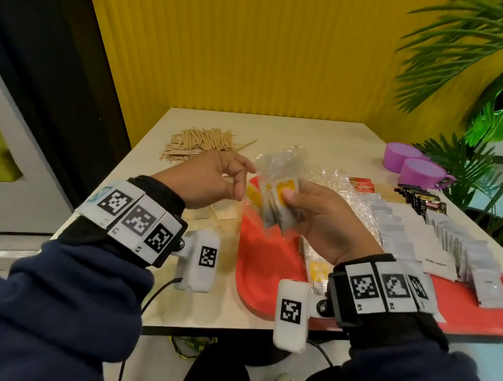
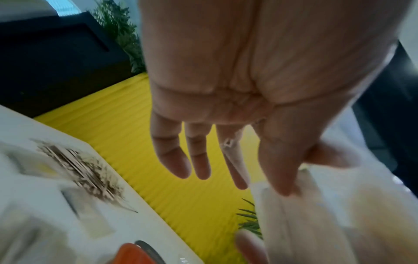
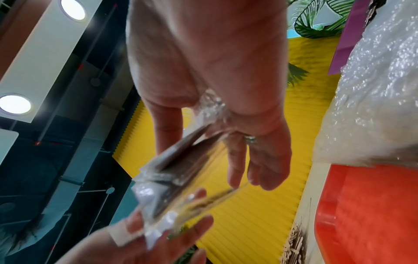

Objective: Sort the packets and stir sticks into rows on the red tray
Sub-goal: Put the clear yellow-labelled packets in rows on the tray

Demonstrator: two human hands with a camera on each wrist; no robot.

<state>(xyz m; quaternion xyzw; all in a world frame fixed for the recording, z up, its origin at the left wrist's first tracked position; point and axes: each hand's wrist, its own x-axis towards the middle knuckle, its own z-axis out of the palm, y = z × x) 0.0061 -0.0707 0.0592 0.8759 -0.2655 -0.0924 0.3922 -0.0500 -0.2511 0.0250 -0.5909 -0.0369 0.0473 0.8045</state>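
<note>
1. Head view: right hand (image 1: 315, 220) holds a fan of clear packets (image 1: 278, 203) with yellow marks, thumb clamped on top, above the near-left part of the tray (image 1: 258, 260).
2. Left hand (image 1: 213, 179) pinches the top edge of the fan with thumb and forefinger; its other fingers hang loose. The left wrist view is blurred, but the pinch reads there too.
3. Tray sits on the desk (image 1: 305, 135), at its near right. White packets (image 1: 474, 260) already stand in rows on its right side; black packets (image 1: 421, 199) lie beyond them. One yellow-marked packet (image 1: 317, 271) lies flat on the tray near the right wrist.
4. Sticks (image 1: 200, 145) lie in a loose heap at the far left of the desk, not yet on the tray.
5. Step in hand, by my reading: peeling one packet off the fan to start or extend a row.
6. Next move calls for a clean single-packet pull and placing it beside the flat one, edges aligned.
</note>
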